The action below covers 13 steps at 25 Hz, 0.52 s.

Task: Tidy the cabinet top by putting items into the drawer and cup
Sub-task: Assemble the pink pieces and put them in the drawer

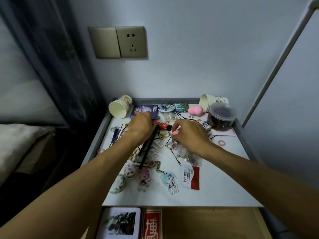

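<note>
Head: right fingers point(177, 125) pinch pink clip point(176, 133); left fingers point(143, 116) grip unclear; drawer point(215, 225) holds white tin point(119, 223).

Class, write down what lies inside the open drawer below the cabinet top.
A white-bordered picture and a red printed card lie on the drawer floor. Its rear is hidden under the cabinet top.
</note>
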Motion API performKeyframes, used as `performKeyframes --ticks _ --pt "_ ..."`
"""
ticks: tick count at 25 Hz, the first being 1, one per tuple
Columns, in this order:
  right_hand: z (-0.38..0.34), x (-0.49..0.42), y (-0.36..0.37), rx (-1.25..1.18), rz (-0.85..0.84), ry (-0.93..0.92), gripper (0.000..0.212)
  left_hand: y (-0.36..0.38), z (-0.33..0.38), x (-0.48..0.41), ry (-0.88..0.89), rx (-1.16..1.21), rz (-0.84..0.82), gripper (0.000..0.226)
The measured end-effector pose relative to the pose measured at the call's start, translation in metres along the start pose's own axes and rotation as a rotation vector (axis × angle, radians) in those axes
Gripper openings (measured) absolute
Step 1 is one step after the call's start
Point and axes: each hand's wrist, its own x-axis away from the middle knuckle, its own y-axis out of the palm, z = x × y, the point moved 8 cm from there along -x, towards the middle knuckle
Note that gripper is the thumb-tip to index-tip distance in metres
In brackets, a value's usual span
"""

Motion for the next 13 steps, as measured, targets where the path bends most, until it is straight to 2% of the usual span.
performKeyframes --ticks 5,7,10,13 --pt "0.004 -0.005 0.002 -0.294 0.009 0.063 0.013 -0.012 -0.001 0.007 -0.043 0.024 0.057 0.028" --pt "0.007 -0.014 -0.008 -0.317 0.037 0.066 0.016 -0.025 -0.001 0.019 -0.037 0.035 0.130 0.026" --pt "0.019 -0.026 -0.028 0.052 0.084 0.072 0.024 -0.037 -0.007 0.034 -0.034 0.138 0.202 0.023" --pt "0.026 -0.021 -0.025 0.318 0.016 0.073 0.036 -0.038 -0.005 0.047 -0.048 0.397 0.096 0.022"
